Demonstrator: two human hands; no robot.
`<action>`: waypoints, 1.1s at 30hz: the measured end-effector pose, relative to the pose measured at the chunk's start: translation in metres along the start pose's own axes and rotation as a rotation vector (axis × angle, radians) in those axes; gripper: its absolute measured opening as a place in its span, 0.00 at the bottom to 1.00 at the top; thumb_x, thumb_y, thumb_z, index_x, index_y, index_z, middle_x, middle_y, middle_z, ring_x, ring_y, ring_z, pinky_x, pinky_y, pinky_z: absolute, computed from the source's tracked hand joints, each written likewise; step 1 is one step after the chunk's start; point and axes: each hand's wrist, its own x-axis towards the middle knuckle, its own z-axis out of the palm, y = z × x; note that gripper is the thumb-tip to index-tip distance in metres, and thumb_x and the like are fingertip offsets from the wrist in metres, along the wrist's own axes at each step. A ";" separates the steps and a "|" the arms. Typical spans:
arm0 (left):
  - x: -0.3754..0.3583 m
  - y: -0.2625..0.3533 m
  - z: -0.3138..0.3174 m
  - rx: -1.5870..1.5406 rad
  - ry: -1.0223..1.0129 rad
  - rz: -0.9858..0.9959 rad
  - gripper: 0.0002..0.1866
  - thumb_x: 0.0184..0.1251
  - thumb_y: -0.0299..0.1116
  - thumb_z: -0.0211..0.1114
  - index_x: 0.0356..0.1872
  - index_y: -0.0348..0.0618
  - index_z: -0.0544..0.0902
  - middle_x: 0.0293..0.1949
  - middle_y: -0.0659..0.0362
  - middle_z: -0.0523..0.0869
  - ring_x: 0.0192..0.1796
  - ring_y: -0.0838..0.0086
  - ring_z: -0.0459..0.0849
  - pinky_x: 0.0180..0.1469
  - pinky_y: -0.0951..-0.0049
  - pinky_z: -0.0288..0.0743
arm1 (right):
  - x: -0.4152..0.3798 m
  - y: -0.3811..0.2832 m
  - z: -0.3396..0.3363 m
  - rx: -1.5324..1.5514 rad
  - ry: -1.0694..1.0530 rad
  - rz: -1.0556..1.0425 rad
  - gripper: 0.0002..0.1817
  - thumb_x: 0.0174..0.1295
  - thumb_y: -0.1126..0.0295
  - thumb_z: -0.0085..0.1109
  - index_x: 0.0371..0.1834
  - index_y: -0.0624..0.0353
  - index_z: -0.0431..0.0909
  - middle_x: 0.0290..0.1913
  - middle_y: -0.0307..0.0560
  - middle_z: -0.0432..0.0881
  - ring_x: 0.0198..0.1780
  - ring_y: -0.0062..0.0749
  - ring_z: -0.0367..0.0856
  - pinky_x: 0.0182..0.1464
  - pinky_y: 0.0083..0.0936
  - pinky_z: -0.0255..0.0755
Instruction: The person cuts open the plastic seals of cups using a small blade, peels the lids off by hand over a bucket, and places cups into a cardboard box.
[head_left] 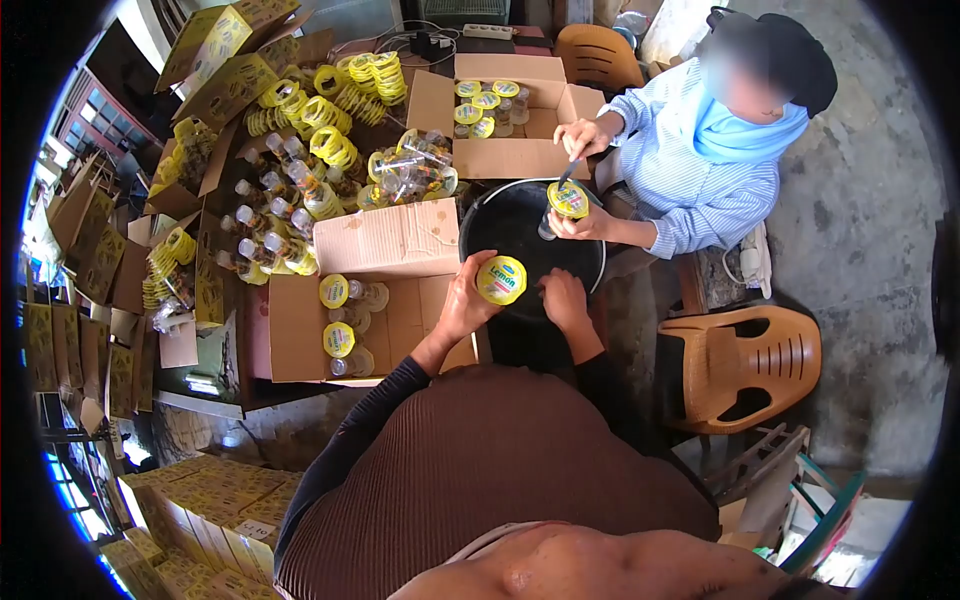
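Observation:
My left hand (466, 303) grips a cup with a round yellow "Lemon" lid (501, 281), lid facing up; its sides are mostly hidden under the lid. Just to the right, my right hand (567, 304) is over the near part of a black bucket (485, 225). Its fingers curl inward, and whatever they may hold is hidden. By my left wrist stands an open cardboard box (297, 330) with clear cups under yellow lids along its inside. Across the bucket, a co-worker's hand (585, 222) holds a similar cup, while their other hand (588, 137) holds a dark-bladed tool against its lid.
A second open carton (510, 158) with lidded cups stands beyond the bucket. Bundles of yellow lids (335, 148) and clear bottles (275, 245) crowd the table at left. An orange chair (745, 362) is to my right. Stacked cartons (215, 510) stand at lower left.

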 end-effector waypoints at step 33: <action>-0.011 0.006 0.022 -0.032 0.007 -0.039 0.47 0.43 0.27 0.83 0.66 0.42 0.64 0.55 0.43 0.84 0.59 0.52 0.84 0.59 0.59 0.78 | -0.042 -0.047 -0.102 0.317 0.368 -0.213 0.12 0.57 0.77 0.61 0.43 0.52 0.87 0.35 0.41 0.74 0.38 0.38 0.74 0.41 0.35 0.66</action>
